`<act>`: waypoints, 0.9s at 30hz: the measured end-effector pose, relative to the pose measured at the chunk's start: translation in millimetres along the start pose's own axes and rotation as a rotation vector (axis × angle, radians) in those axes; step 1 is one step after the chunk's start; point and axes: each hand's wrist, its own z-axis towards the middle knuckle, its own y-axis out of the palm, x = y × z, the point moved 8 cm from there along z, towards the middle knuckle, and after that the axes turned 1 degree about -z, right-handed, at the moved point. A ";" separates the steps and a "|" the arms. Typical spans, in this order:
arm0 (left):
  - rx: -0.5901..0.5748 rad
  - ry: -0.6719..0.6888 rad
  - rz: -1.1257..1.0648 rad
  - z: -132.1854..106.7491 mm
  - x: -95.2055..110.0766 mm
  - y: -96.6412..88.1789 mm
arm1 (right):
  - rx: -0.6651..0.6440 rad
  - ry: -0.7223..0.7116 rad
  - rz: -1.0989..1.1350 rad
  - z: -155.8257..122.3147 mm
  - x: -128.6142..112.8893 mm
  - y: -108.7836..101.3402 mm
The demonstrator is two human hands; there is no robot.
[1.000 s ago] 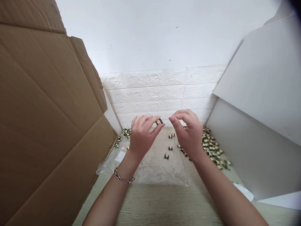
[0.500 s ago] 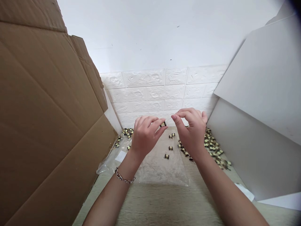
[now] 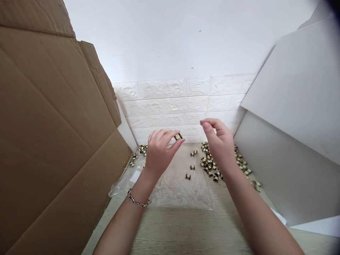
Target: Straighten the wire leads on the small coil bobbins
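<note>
My left hand (image 3: 160, 148) is raised above the table and pinches a small transformer (image 3: 178, 136) between thumb and forefinger. This part has a pale yellow middle and black ends with rows of pins. To its right, apart from it, my right hand (image 3: 221, 141) is also raised, its thumb and forefinger tips drawn together. Anything between those tips is too small to make out. Below the hands a clear plastic bag (image 3: 183, 194) lies flat, with several loose transformers (image 3: 192, 167) on it.
A heap of similar transformers (image 3: 209, 164) spreads on the right, and a smaller pile (image 3: 143, 150) lies at the back left. Brown cardboard (image 3: 66, 141) walls the left side, white panels (image 3: 281, 159) the right. A white brick-pattern wall (image 3: 162, 106) closes the back.
My left hand has shifted slightly left and turned, so the transformer's yellow face shows more. My right hand has moved a little right and up, widening the gap and uncovering more of the heap.
</note>
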 end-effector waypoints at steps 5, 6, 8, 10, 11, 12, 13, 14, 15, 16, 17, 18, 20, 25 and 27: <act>0.007 -0.029 -0.070 2.4 0.1 -2.6 | -0.258 0.239 0.292 -5.3 22.7 29.7; 0.008 -0.028 -0.074 2.6 0.4 -2.8 | -0.282 0.235 0.299 -6.7 21.8 32.7; 0.011 -0.023 -0.070 2.7 1.3 -2.8 | -0.316 0.203 0.300 -9.2 17.4 37.4; 0.013 -0.019 -0.059 2.6 2.2 -2.5 | -0.333 0.167 0.313 -11.1 12.4 41.2; 0.012 -0.017 -0.053 2.4 2.7 -2.0 | -0.332 0.152 0.324 -11.6 10.4 42.3; 0.010 -0.013 -0.047 2.2 3.4 -1.6 | -0.324 0.137 0.334 -11.8 8.7 42.8; 0.007 -0.010 -0.043 2.1 4.2 -1.0 | -0.312 0.122 0.338 -11.8 7.2 42.9; 0.004 -0.007 -0.040 1.9 5.0 -0.6 | -0.300 0.103 0.332 -11.7 5.7 42.5; -0.002 -0.003 -0.038 1.7 5.7 -0.1 | -0.286 0.083 0.317 -11.6 4.2 41.8; -0.005 0.001 -0.035 1.5 6.4 0.2 | -0.271 0.064 0.297 -11.5 2.7 40.8; -0.006 0.005 -0.033 1.3 7.0 0.1 | -0.254 0.046 0.275 -11.5 1.2 39.3; -0.006 0.010 -0.030 1.0 7.5 -0.1 | -0.235 0.031 0.254 -11.5 -0.2 37.7; 0.000 0.018 -0.021 0.3 8.3 -0.6 | -0.210 0.012 0.217 -11.9 -2.7 35.3; 0.009 0.034 0.012 -2.1 9.2 0.0 | -0.168 -0.011 0.136 -13.6 -7.4 30.7; 0.024 0.047 0.025 -3.1 9.9 0.0 | -0.148 -0.015 0.108 -14.1 -8.0 28.7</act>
